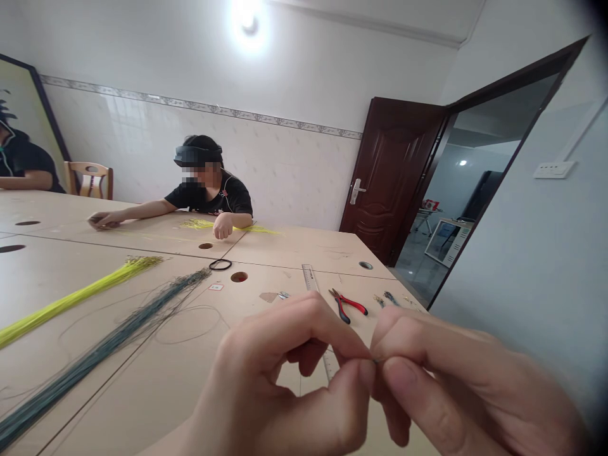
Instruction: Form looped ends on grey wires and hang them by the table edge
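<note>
My left hand (280, 380) and my right hand (451, 386) are raised close to the camera above the table (294, 250). Their thumbs and forefingers meet in a pinch around a tiny dark thing (375, 361) that I cannot make out. Behind the hands a steel ruler (311, 278) lies on the table, partly hidden by my fingers. Red-handled pliers (349, 305) rest just right of the ruler.
A long bundle of dark green wires (104, 345) and a yellow bundle (71, 297) lie at the left. A black ring (220, 264) sits by a round hole (239, 277). A person (204, 193) works with yellow wires across the table. An open dark door (384, 177) stands at the right.
</note>
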{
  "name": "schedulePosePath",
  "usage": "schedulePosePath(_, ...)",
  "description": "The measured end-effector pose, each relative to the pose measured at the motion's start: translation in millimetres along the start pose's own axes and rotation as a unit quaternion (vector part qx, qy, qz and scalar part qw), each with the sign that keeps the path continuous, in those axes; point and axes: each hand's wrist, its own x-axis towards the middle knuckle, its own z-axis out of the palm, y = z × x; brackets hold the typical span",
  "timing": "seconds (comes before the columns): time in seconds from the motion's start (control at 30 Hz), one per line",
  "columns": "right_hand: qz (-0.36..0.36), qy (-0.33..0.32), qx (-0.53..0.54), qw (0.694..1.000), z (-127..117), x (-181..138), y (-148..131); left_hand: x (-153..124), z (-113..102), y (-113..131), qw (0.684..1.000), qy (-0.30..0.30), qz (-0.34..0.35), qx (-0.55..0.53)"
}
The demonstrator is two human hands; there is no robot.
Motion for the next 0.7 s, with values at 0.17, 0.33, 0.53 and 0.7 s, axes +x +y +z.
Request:
schedulePosePath(0.17, -0.033, 0.009, -0.029, 0.999, 0.0, 1.2, -0.8, 0.2, -0.8, -1.5, 1.0, 0.011, -0.005, 0.002)
schedulePosePath(0.33, -0.045, 0.052, -0.066, 0.995, 3.4, -1.7, -1.9, -0.1, -2.1, -0.4, 1.0, 0.013, 0.003, 0.003)
schedulePosePath(0.53, -0.101, 0.04, -0.117, 0.987, 2.3, 1.0, 1.5, -1.0, -1.7, -1.2, 1.0, 0.012, 0.004, 0.003)
schedulePosePath(0.7, -0.115, 0.066, -0.147, 0.98, 1.3, -0.7, 1.0, -0.9, -2.3, -0.8, 1.0, 0.012, 0.003, 0.004)
